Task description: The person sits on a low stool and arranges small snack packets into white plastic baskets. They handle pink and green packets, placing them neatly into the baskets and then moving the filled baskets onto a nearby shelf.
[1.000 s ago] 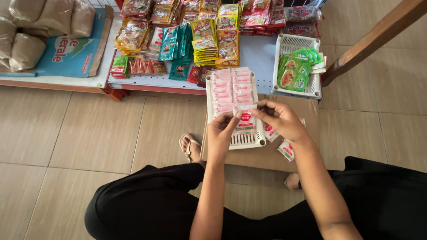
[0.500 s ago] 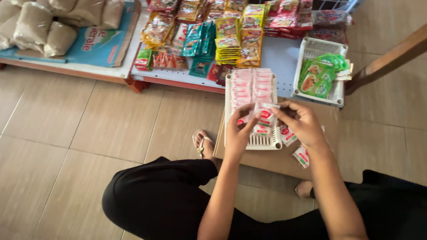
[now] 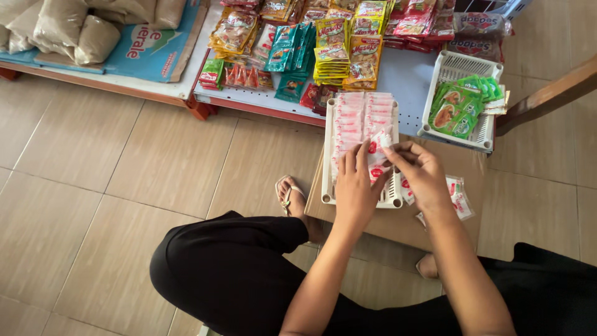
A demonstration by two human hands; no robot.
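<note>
The person crouches on the tiled floor (image 3: 112, 186) before a low shelf of goods. Both hands meet over a white slotted tray (image 3: 328, 180) that rests on a brown cardboard box (image 3: 448, 165), which keeps the tray raised within easy reach.

The left hand (image 3: 356, 186) lies flat over the near end of the tray, fingers spread on the rows of pink-and-white sachets (image 3: 354, 121), probably to steady the rows so they stay overlapped. Its grip is released: it presses on the sachets and clasps nothing.

The right hand (image 3: 424, 174) pinches a single white-and-red sachet (image 3: 377, 148) between thumb and fingertips, holding it by its edge just above the right-hand row, near the tray's middle. It is held flat and lined up with the rows below.

A few loose sachets (image 3: 459, 198) of the same kind lie on the box just right of the right hand, close enough to pick from. Farther right, a second white basket (image 3: 463, 65) holds green packets (image 3: 460, 106). On the far shelf (image 3: 407, 78) stand stacks of yellow, teal and red snack packets.
</note>
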